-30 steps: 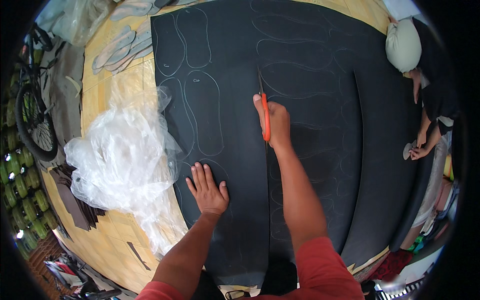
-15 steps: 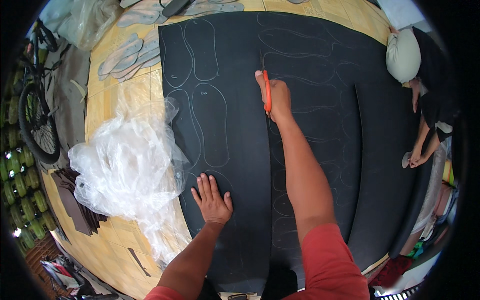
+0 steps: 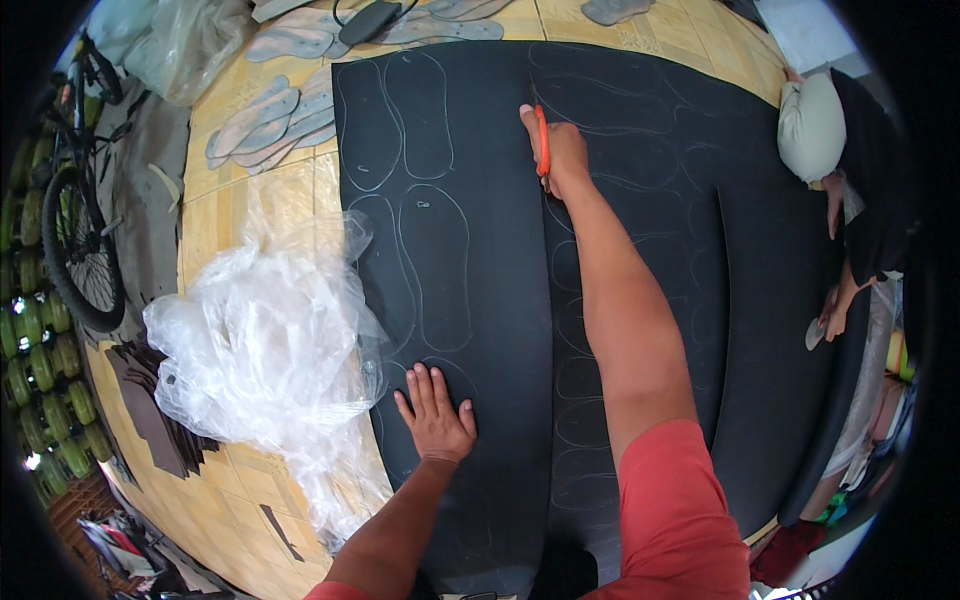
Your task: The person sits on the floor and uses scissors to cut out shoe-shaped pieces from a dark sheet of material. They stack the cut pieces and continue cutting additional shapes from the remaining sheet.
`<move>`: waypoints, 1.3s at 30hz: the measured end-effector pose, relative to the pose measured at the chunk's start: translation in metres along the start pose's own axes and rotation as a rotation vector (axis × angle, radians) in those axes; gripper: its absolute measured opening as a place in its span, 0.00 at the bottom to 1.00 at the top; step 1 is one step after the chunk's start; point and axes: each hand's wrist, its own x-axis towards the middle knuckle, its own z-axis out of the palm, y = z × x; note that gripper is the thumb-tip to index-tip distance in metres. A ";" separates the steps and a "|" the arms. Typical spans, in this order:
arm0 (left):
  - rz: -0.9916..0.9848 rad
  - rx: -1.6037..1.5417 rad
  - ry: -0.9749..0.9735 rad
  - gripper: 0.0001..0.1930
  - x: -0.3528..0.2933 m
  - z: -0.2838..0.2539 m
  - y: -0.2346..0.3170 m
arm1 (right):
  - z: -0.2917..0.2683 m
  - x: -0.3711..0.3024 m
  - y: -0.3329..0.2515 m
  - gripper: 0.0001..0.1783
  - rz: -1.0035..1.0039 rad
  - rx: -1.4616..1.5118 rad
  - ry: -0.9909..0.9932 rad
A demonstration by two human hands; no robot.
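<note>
Black sheet (image 3: 505, 290) biggest thing I have from my remote post: spread before the wearer over the floor, drawn with pale sole-shaped outlines. A long cut runs up it from near the wearer to the right hand; another long edge shows farther right. Next, tan tiled floor (image 3: 245, 490), showing left and beyond. Crumpled clear plastic (image 3: 265, 350) overlaps the sheet's left edge. Co-worker in black (image 3: 875, 190) at far right. Bicycle (image 3: 85, 245), partly in view, far left. Brown pieces (image 3: 155, 415), stacked below the plastic. Grey sole-shaped pieces (image 3: 268, 122) lie overlapping by the sheet's upper left. Left hand (image 3: 438, 422): flat on the sheet, fingers somewhat spread, gripping nothing. Right hand (image 3: 562, 155): closed round the handles of orange-handled scissors (image 3: 543, 140), at the head of the cut, blades aimed away; I cannot tell how wide they part. Smallest: grey scrap (image 3: 814, 335) at a co-worker's hand.
</note>
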 end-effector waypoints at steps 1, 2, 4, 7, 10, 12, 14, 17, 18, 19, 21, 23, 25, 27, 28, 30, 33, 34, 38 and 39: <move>0.003 -0.001 0.004 0.36 0.000 0.001 -0.001 | 0.001 0.004 -0.002 0.37 0.003 0.004 -0.003; 0.005 -0.002 0.009 0.36 0.000 0.002 -0.002 | 0.003 0.009 -0.004 0.37 0.005 0.008 -0.006; 0.008 -0.001 0.013 0.37 -0.001 0.003 -0.004 | 0.005 0.018 -0.009 0.37 0.009 0.007 -0.008; 0.013 -0.005 0.011 0.37 -0.002 0.004 -0.004 | 0.009 0.035 -0.018 0.36 0.004 -0.014 0.015; 0.009 -0.019 0.007 0.37 -0.003 0.006 -0.005 | 0.010 0.055 -0.022 0.37 0.028 -0.025 0.036; -0.014 -0.020 0.005 0.38 -0.003 0.006 -0.005 | 0.012 0.064 -0.022 0.37 -0.016 -0.069 0.043; -0.004 -0.021 0.003 0.37 -0.004 0.004 -0.005 | 0.013 0.067 -0.029 0.38 -0.011 -0.105 0.018; -0.003 -0.034 0.002 0.37 -0.003 0.002 -0.004 | 0.018 0.081 -0.025 0.36 -0.139 -0.158 0.071; -0.006 -0.040 0.002 0.37 -0.003 0.002 -0.004 | 0.015 0.085 -0.023 0.36 -0.112 -0.177 0.035; 0.000 -0.045 0.015 0.37 -0.003 0.003 -0.004 | 0.014 0.086 -0.025 0.36 -0.089 -0.194 -0.008; 0.010 -0.056 0.039 0.37 -0.003 0.004 -0.005 | 0.009 0.087 -0.029 0.36 -0.027 -0.186 -0.064; -0.010 -0.066 0.031 0.36 -0.002 0.001 -0.004 | 0.005 0.080 -0.033 0.36 -0.033 -0.158 -0.102; -0.021 -0.058 0.027 0.36 -0.001 -0.001 -0.004 | 0.006 0.074 -0.040 0.37 -0.011 -0.192 -0.124; -0.005 -0.062 0.052 0.37 -0.004 0.002 -0.006 | 0.009 0.076 -0.040 0.37 -0.029 -0.160 -0.100; 0.006 -0.064 0.063 0.37 -0.004 0.003 -0.006 | 0.008 0.080 -0.037 0.37 -0.037 -0.144 -0.085; 0.007 -0.066 0.047 0.37 -0.003 0.003 -0.004 | 0.003 0.094 -0.037 0.38 -0.056 -0.154 -0.105; -0.016 -0.053 0.028 0.37 -0.006 0.002 -0.006 | 0.013 0.094 -0.034 0.38 -0.108 -0.165 -0.057; -0.024 -0.051 0.023 0.37 -0.006 0.002 -0.005 | 0.015 0.090 -0.034 0.39 -0.131 -0.171 -0.025; -0.015 -0.059 0.035 0.37 -0.004 0.000 -0.003 | 0.007 0.091 -0.028 0.39 -0.194 -0.217 0.023; -0.002 -0.064 0.036 0.37 -0.003 0.001 -0.002 | 0.003 0.098 -0.015 0.40 -0.268 -0.286 0.084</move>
